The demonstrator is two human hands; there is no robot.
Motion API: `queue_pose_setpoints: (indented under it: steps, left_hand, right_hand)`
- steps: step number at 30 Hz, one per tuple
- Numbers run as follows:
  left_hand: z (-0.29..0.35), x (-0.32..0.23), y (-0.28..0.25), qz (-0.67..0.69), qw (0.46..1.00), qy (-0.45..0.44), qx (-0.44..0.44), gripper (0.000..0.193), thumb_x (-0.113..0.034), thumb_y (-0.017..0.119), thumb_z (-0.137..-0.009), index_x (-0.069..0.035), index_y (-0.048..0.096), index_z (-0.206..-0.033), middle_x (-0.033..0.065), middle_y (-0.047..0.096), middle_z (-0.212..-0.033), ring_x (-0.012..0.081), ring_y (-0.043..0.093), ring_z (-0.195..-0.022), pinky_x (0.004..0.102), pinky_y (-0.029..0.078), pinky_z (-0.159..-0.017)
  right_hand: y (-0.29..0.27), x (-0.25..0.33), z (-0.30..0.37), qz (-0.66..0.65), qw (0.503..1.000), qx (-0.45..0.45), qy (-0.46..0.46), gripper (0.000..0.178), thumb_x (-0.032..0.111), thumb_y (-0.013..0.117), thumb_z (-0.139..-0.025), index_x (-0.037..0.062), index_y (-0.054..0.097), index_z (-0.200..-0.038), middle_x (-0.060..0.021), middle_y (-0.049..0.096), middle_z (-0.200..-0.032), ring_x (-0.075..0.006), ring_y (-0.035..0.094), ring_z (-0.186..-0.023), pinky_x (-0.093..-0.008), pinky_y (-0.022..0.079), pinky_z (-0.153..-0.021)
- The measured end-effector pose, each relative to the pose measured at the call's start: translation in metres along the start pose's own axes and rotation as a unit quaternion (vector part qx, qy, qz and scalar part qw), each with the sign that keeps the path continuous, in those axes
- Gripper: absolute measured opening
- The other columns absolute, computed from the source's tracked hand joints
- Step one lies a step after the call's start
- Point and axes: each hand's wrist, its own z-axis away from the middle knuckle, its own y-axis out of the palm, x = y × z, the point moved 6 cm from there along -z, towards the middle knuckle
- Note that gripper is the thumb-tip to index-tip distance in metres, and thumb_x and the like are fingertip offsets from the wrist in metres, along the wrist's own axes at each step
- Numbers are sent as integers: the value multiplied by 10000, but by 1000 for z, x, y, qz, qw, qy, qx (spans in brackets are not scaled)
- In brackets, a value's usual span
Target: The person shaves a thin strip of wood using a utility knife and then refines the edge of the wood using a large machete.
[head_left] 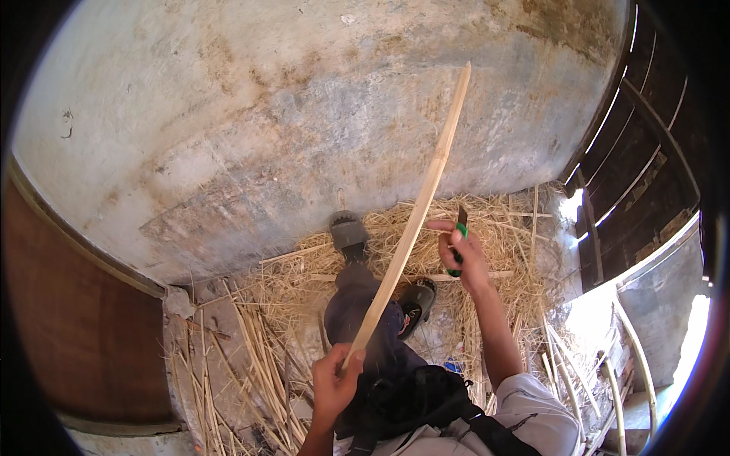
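I have the left hand [335, 378] closed around the low end of a long, flat bamboo strip [417, 216]. The strip goes up from the fist and leans to the right. It has a bump, like a knot, in its upper part, and its top end comes to a point, seen against the old wall [304, 99].

My right hand [466, 254] is wrapped around a knife [457, 271] with a green and black handle. The dark blade sticks up out of that hand. One finger pokes out to the left, close to the edge of the strip. I can't tell if the finger is touching it. The blade is just beside the strip, on its right, and there is a gap between them.

Under the hands I see a messy pile of yellow, straw-like shavings [494, 228] on the floor. More thin strips [262, 365] lie in a heap at the lower left. A black shoe [419, 302] is near the shavings, and a black bag [414, 399] sits at the person's lap. On the right, pale bent poles [617, 399] lean near a dark plank wall [639, 167].
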Motion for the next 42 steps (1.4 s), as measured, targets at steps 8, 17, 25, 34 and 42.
queue_pose_setpoints:
  steps: [8, 17, 25, 34, 42]
  left_hand:
    - [-8, -5, 0, -56, 998, 15, 23, 204, -126, 723, -993, 19, 689, -1133, 15, 690, -818, 67, 627, -688, 235, 483, -604]
    - [-37, -45, 6, 2, 997, 69, 38, 196, -114, 659, -1035, 2, 671, -1193, 30, 684, -821, 83, 628, -694, 258, 490, -604]
    - [-38, -34, 10, 52, 997, 43, 29, 196, -153, 591, -1084, 6, 669, -1166, -8, 598, -756, 15, 493, -553, 198, 364, -478]
    - [-38, -37, 9, 48, 998, 33, -8, 197, -170, 623, -1071, -3, 682, -1156, -16, 605, -735, 13, 488, -555, 195, 351, -481]
    - [-37, -39, 10, 44, 998, 41, -15, 191, -159, 624, -1066, 5, 696, -1131, -20, 596, -713, 14, 484, -565, 200, 349, -493]
  right_hand:
    - [45, 9, -4, 15, 999, -18, 39, 240, 252, 675, -1046, 19, 717, -1087, 11, 642, -757, -36, 492, -615, -223, 355, -549]
    - [84, 30, 16, 32, 997, 57, 46, 311, 236, 654, -1052, -18, 709, -1224, -22, 690, -897, -90, 635, -826, -279, 514, -765]
    - [78, 34, 39, 314, 933, 87, -150, 286, 260, 738, -981, 26, 695, -1140, -96, 710, -898, -232, 703, -759, -347, 551, -682]
    - [93, 28, 62, 478, 825, 93, -286, 293, 319, 808, -884, 94, 727, -1053, -51, 712, -865, -256, 702, -680, -374, 546, -597]
    - [91, 41, 59, 499, 803, 45, -324, 286, 338, 820, -868, 118, 745, -1035, -20, 689, -801, -219, 673, -618, -351, 512, -547]
